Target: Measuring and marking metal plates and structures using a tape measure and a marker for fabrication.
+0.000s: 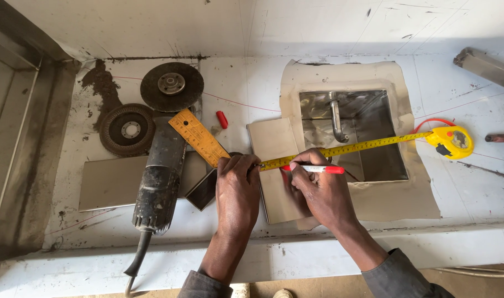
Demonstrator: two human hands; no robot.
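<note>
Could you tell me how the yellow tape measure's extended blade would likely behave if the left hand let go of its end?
The tape measure blade is thin and spans unsupported over the sink cut-out, so it would probably sag or buckle. Its case looks spring-loaded, so the blade may snap back. Only the left hand pins its end; the right hand holds a red marker.

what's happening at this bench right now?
A person is measuring a small steel sheet. The left hand pins the end of a yellow tape measure near the sheet's left edge; the tape's case lies off to the right, past a square cutout. The right hand holds a red-capped marker at the tape. An angle grinder and a loose abrasive disc lie to the left.
</note>
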